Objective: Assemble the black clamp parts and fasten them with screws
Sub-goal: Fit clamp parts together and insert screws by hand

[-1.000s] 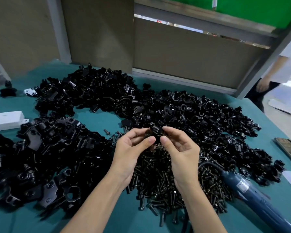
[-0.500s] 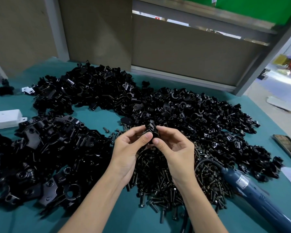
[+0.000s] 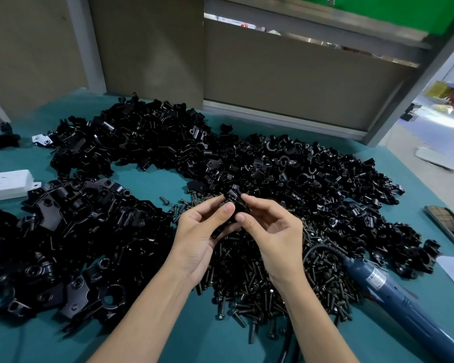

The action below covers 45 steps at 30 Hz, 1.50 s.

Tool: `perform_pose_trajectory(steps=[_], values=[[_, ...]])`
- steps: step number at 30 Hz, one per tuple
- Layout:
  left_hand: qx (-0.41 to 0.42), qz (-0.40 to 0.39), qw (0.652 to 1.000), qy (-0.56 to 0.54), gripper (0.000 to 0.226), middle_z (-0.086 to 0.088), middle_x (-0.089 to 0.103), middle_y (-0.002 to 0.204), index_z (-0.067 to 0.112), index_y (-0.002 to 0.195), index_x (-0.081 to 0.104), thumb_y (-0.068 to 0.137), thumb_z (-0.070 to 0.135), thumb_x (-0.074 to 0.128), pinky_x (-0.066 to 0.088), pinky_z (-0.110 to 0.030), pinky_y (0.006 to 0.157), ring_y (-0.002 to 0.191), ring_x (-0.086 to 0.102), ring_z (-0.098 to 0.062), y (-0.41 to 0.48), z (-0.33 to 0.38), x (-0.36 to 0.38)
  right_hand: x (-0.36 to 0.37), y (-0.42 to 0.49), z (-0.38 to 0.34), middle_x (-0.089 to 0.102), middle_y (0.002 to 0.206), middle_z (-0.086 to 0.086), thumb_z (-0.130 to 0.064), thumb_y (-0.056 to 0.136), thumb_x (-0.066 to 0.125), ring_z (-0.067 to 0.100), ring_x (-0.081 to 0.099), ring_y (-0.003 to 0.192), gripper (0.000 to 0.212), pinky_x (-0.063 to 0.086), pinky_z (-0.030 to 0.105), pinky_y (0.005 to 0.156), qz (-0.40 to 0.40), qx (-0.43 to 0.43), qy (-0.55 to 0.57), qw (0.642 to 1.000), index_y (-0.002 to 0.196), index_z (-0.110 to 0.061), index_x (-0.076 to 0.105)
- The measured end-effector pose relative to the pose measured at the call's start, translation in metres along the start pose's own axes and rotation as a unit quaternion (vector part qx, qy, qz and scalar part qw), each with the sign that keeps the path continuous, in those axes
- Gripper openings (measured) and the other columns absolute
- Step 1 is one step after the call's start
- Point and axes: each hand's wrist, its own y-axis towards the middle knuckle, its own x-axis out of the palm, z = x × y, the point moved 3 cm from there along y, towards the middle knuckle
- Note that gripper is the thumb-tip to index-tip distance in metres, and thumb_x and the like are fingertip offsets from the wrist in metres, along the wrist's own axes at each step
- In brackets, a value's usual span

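Note:
A small black clamp part (image 3: 236, 203) is pinched between the fingertips of my left hand (image 3: 202, 231) and my right hand (image 3: 273, 231), raised above a heap of dark screws (image 3: 260, 279). Whether it is one piece or two pressed together is hidden by my fingers. A wide pile of small black clamp halves (image 3: 312, 179) spreads behind and to the right. Larger black bracket parts (image 3: 71, 231) are heaped at the left.
A blue electric screwdriver (image 3: 393, 297) lies at the right on the teal table (image 3: 147, 176), its cable running toward the screws. A white box (image 3: 5, 184) sits at the left edge, a dark phone-like slab (image 3: 448, 226) at the right edge. Brown panels stand behind.
Both hands have drawn slightly together and turned the black part between the fingertips, lifting it a little. The person at the far right has gone from view.

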Motion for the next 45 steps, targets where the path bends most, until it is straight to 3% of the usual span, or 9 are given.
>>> perform_pose_trajectory(steps=[7, 11, 14, 18, 23, 27, 31, 35, 45], values=[[-0.017, 0.009, 0.995, -0.093, 0.022, -0.009, 0.076, 0.103, 0.011, 0.088, 0.08, 0.068, 0.019, 0.078, 0.06, -0.028, 0.078, 0.098, 0.072, -0.021, 0.002, -0.002, -0.001, -0.036, 0.026, -0.009, 0.075, 0.091, -0.009, -0.017, 0.09, 0.069, 0.017, 0.07, 0.083, 0.019, 0.057, 0.025, 0.075, 0.048, -0.004, -0.191, 0.98, 0.101, -0.032, 0.072], [-0.048, 0.041, 0.982, -0.175, 0.048, -0.023, 0.066, 0.126, -0.004, 0.117, 0.064, 0.073, 0.014, 0.073, 0.061, -0.03, 0.075, 0.115, 0.067, -0.033, 0.005, -0.002, -0.003, -0.082, 0.05, -0.011, 0.071, 0.084, -0.009, -0.003, 0.089, 0.07, 0.013, 0.069, 0.078, 0.021, 0.057, 0.023, 0.074, 0.121, -0.013, -0.362, 0.924, 0.096, -0.022, 0.073], [-0.048, 0.035, 0.978, -0.201, 0.056, -0.024, 0.064, 0.129, -0.005, 0.125, 0.058, 0.075, 0.014, 0.071, 0.061, -0.031, 0.077, 0.112, 0.068, -0.034, 0.004, -0.001, -0.001, -0.096, 0.061, -0.003, 0.073, 0.084, -0.006, -0.009, 0.089, 0.072, 0.012, 0.067, 0.078, 0.013, 0.058, 0.033, 0.077, 0.039, 0.018, -0.505, 0.862, 0.095, -0.02, 0.077], [-0.05, 0.022, 0.98, -0.192, 0.029, -0.022, 0.066, 0.127, 0.002, 0.1, 0.068, 0.074, 0.013, 0.073, 0.061, -0.034, 0.08, 0.122, 0.061, -0.037, 0.005, -0.004, -0.001, -0.096, 0.066, 0.01, 0.069, 0.108, 0.002, -0.019, 0.092, 0.069, 0.018, 0.059, 0.105, 0.017, 0.053, 0.038, 0.085, -0.098, 0.07, -0.638, 0.76, 0.106, -0.025, 0.075], [-0.057, 0.011, 0.983, -0.176, 0.016, -0.021, 0.068, 0.124, 0.006, 0.088, 0.071, 0.073, 0.011, 0.074, 0.061, -0.036, 0.082, 0.114, 0.068, -0.033, 0.004, -0.007, 0.001, -0.091, 0.072, 0.008, 0.062, 0.111, 0.005, -0.02, 0.096, 0.063, 0.022, 0.061, 0.094, 0.013, 0.051, 0.035, 0.078, -0.137, 0.111, -0.672, 0.719, 0.104, -0.027, 0.071], [-0.045, 0.014, 0.989, -0.144, 0.022, -0.023, 0.067, 0.125, 0.004, 0.099, 0.063, 0.078, 0.01, 0.069, 0.06, -0.036, 0.088, 0.116, 0.067, -0.032, 0.005, -0.009, 0.001, -0.079, 0.071, -0.008, 0.066, 0.078, -0.004, -0.012, 0.096, 0.063, 0.01, 0.06, 0.064, 0.01, 0.054, 0.027, 0.063, -0.074, 0.032, -0.595, 0.8, 0.101, -0.017, 0.07], [-0.029, 0.018, 0.994, -0.106, 0.042, -0.024, 0.066, 0.123, -0.002, 0.118, 0.057, 0.079, 0.011, 0.068, 0.058, -0.034, 0.093, 0.118, 0.065, -0.031, 0.005, -0.01, 0.0, -0.041, 0.057, -0.038, 0.07, 0.088, -0.018, -0.004, 0.088, 0.072, -0.003, 0.066, 0.083, 0.017, 0.048, 0.007, 0.076, -0.058, -0.091, -0.402, 0.909, 0.095, -0.02, 0.076], [-0.016, -0.001, 0.997, -0.077, 0.036, -0.016, 0.073, 0.108, 0.005, 0.11, 0.062, 0.077, 0.015, 0.07, 0.059, -0.028, 0.087, 0.103, 0.07, -0.026, 0.005, -0.01, 0.0, -0.007, 0.045, -0.052, 0.073, 0.092, -0.012, 0.005, 0.085, 0.072, 0.0, 0.068, 0.088, 0.021, 0.051, 0.012, 0.08, -0.089, -0.178, -0.342, 0.919, 0.094, -0.013, 0.077], [0.028, -0.041, 0.998, -0.028, 0.017, -0.003, 0.074, 0.088, 0.019, 0.098, 0.075, 0.082, 0.016, 0.069, 0.057, -0.032, 0.092, 0.096, 0.072, -0.017, 0.005, -0.01, -0.001, 0.005, 0.039, -0.044, 0.075, 0.093, -0.007, 0.009, 0.083, 0.07, 0.002, 0.07, 0.091, 0.025, 0.056, 0.02, 0.082, -0.098, -0.175, -0.334, 0.921, 0.094, -0.012, 0.079]])
